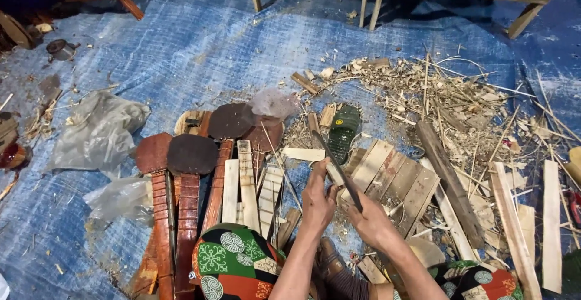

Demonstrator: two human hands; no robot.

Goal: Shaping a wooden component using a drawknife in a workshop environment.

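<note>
We see a pale wooden piece (333,174) at picture centre, short, flat and light-coloured. Our left hand (317,197) is clenched around it. Our right hand (370,220) grips a long dark blade (336,167) slanting toward 11 o'clock across the wood. Slats (393,176) lie just beside at 2 o'clock, shavings (423,91) beyond. Bare blue tarp (200,52) opens toward 10 o'clock.
</note>
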